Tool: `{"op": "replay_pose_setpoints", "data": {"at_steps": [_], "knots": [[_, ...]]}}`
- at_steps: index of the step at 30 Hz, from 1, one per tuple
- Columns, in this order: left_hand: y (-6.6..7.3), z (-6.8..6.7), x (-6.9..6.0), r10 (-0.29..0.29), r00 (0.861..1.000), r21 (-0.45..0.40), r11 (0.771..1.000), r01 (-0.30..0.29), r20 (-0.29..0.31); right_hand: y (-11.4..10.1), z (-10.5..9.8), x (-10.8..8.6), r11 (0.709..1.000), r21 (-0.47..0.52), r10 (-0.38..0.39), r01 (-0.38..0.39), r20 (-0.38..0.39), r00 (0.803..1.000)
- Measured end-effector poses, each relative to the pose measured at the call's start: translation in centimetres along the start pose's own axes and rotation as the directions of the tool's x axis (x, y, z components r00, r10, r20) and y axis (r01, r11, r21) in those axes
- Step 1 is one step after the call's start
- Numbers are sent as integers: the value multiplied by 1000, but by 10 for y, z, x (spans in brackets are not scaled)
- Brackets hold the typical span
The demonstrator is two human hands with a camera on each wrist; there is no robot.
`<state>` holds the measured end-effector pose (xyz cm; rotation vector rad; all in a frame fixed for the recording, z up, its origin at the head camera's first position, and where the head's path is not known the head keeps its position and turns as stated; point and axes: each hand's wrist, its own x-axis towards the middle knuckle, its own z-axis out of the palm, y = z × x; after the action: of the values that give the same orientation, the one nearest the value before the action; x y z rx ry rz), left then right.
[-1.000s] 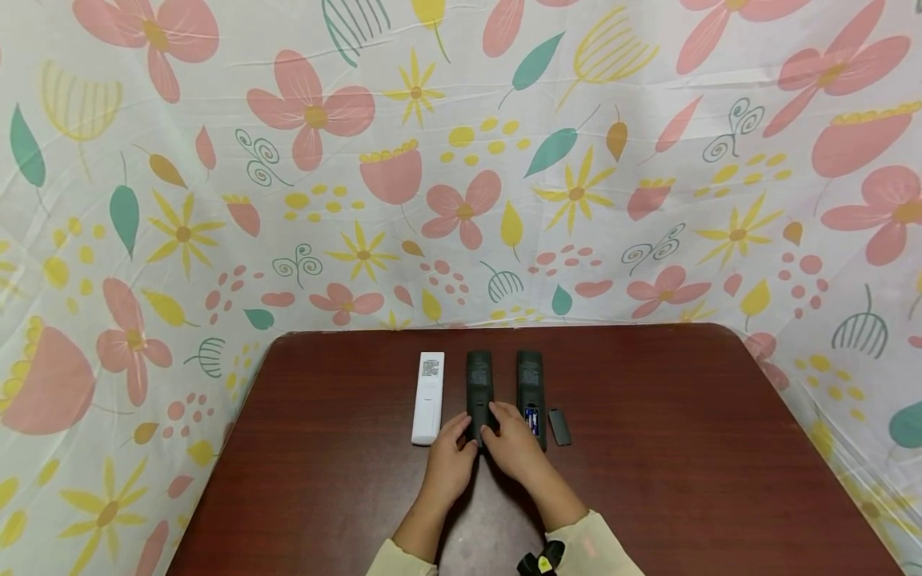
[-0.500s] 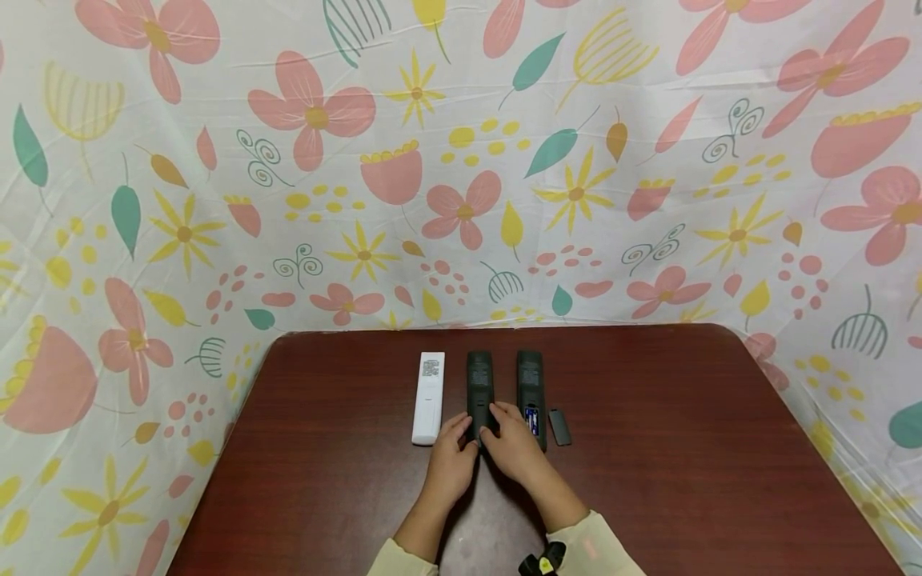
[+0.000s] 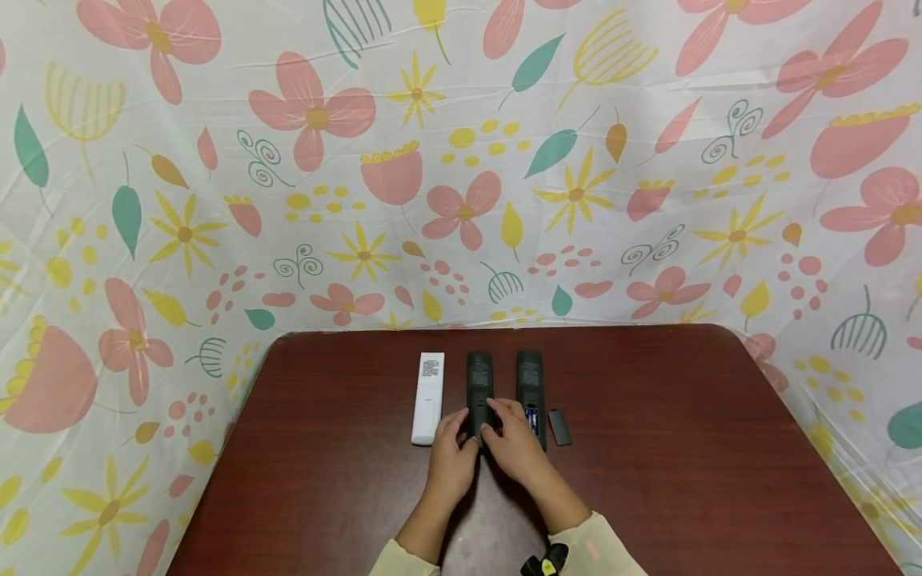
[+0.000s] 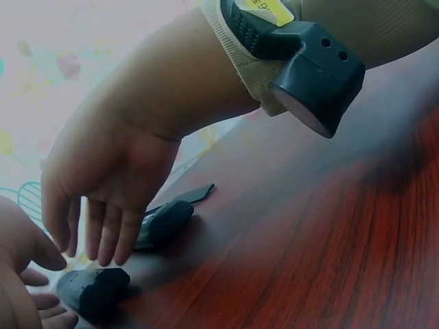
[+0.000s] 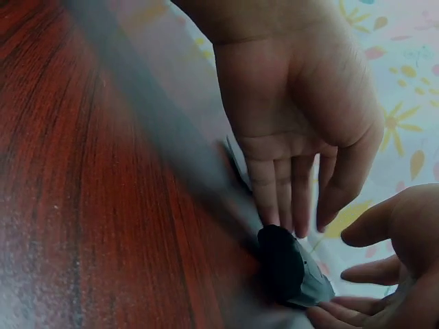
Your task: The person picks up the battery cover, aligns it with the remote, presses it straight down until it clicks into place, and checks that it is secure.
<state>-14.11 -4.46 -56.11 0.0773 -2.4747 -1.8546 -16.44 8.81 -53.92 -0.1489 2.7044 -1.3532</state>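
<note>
A black remote control lies back side up on the table between the two hands. Along its left side is my left hand, thumb near the remote's close end. My right hand is at the right side, its index fingertip near the seam of the battery cover. Fingers on both hands are loosely extended; the left wrist view shows a gap between the right hand's fingertips and the remote. Contact by the left fingers is unclear. Right of it lies a second black remote, its compartment exposing blue batteries.
A loose dark battery cover lies right of the second black remote. On the left is a white remote, back side up. The brown wooden table meets a flower-print cloth behind it. Each wrist wears a camera.
Both hands' index fingers have lifted and shifted slightly away from the near edge along the middle remote. The remotes and the loose cover have stayed in place.
</note>
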Motion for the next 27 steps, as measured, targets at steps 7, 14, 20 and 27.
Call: {"op": "replay_pose_setpoints", "data": {"at_steps": [7,14,20,27], "knots": [[7,0,0,41,995,-22,999,-43,-90,1,-5,0,996,70,-54,63,-127,990],[13,0,-2,44,996,-65,997,-49,-81,2,-11,-2,981,150,-85,120,-216,973],[13,3,-3,45,996,-102,993,-52,-76,4,-17,-3,976,174,-87,129,-229,970],[18,8,-6,46,999,-147,988,-47,-10,12,-22,-5,975,171,-91,144,-282,955]]}}
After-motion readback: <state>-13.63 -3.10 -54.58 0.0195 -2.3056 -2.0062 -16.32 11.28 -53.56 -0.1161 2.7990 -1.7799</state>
